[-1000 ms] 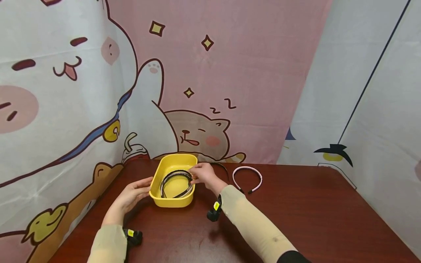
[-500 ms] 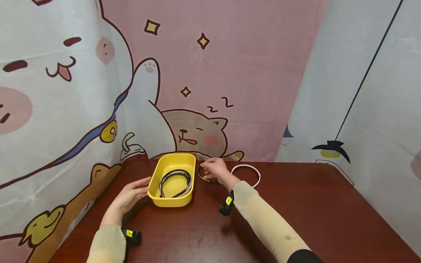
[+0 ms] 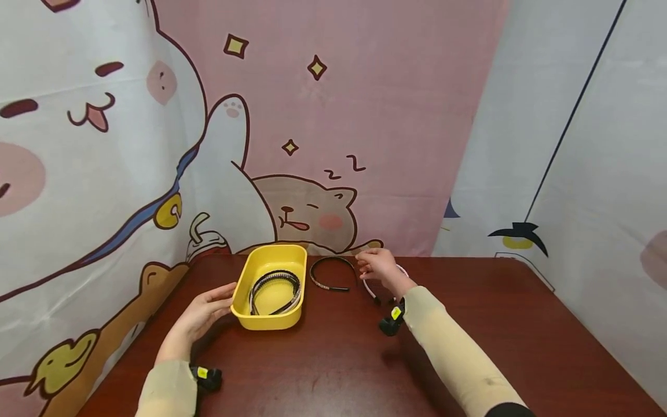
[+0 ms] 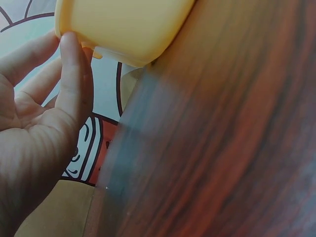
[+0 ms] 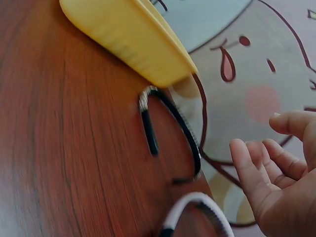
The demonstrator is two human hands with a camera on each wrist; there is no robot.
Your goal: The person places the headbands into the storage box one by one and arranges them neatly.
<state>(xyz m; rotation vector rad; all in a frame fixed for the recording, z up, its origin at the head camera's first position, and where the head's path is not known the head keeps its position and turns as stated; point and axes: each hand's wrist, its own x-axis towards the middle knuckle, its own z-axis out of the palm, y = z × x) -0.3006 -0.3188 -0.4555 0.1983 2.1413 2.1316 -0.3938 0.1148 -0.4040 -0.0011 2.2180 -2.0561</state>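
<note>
Right up close to me lies a stretch of worktop (image 3: 323,359), with the left hand (image 3: 203,313) just past it. Its fingers are extended, tips touching the side of the yellow container (image 3: 266,322); from my end that reads as steadying rather than gripping. Inside the container I make out a small nest of headbands (image 3: 280,273), dark ones and a paler one, overlapping so closely that I can't count them. Those I would call the gathered part of the work, although this moment alone doesn't tell me whether they are being packed or unpacked.

Further out, two pieces lie on the worktop outside it: a black headband (image 5: 149,131) just beside the container, and a pale pink one (image 5: 178,206) to the right of that. I judge these as what is left to deal with. The right hand (image 3: 380,267) hovers above them, fingers loosely bent and holding nothing, partly covering the pink one in the head view. Behind everything hangs the cartoon-printed cloth (image 3: 396,116).
</note>
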